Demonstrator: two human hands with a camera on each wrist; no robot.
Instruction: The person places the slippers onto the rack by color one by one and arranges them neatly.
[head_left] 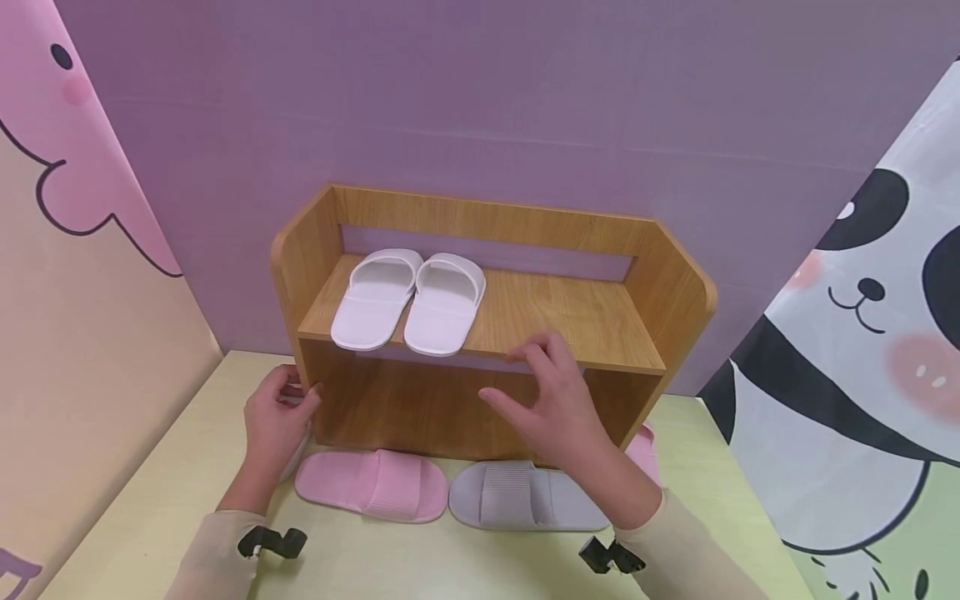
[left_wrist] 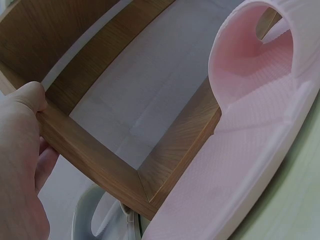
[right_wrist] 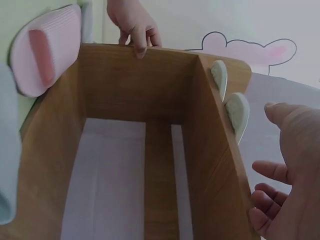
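A small wooden shoe rack (head_left: pixel 495 215) stands against the back wall. My left hand (head_left: pixel 277 421) pinches the front edge of its left side panel, thumb inside and fingers outside, as the left wrist view also shows. On the left half of the top shelf sits a pair of white slippers (head_left: pixel 444 321), side by side with toes to the back. My right hand (head_left: pixel 555 408) hovers before the right half of that shelf, thumb and fingers spread apart, holding nothing. Below it, on the table, lies a grey slipper (head_left: pixel 506 496), partly covered by my forearm.
Left of the grey slipper, a pink slipper (head_left: pixel 401 487) lies before the rack. Part of another pink slipper (head_left: pixel 643 454) shows by the rack's right side. A pale slipper (head_left: pixel 297 452) peeks out beside my left wrist. Patterned walls border the table (head_left: pixel 360 558).
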